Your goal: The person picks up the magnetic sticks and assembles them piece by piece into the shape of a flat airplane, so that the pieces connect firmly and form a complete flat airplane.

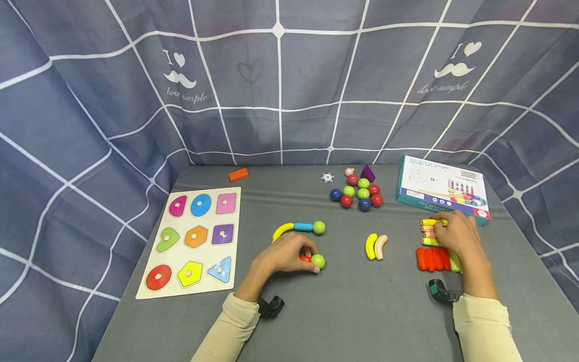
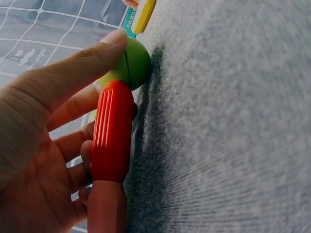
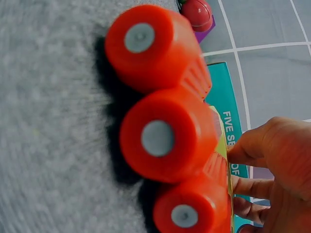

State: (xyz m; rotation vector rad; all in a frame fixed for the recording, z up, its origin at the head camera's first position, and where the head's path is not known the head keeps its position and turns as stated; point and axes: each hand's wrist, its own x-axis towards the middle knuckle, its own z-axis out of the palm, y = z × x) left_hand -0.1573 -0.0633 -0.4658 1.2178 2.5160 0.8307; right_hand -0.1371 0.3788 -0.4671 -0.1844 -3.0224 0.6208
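My left hand (image 1: 286,254) pinches a green ball (image 1: 318,261) low over the table, the thumb lying along it. A red ridged rod (image 2: 112,131) adjoins the ball, with a dull red rod (image 2: 107,206) end to end behind it. Just beyond that hand, a yellow curved piece (image 1: 282,230), a blue rod (image 1: 303,227) and another green ball (image 1: 318,228) form a line. My right hand (image 1: 459,232) reaches over a row of yellow, pink and green rods (image 1: 427,228), fingertips at the yellow one; its grip is unclear. Red rods (image 1: 433,259) lie nearer me.
A shape puzzle board (image 1: 187,244) lies at left. Two curved pieces (image 1: 376,247) sit between the hands. Several coloured balls (image 1: 363,193), a purple block (image 1: 368,174) and a poker chip (image 1: 327,177) are farther back. A toy box (image 1: 443,188) stands back right; an orange block (image 1: 238,174) back left.
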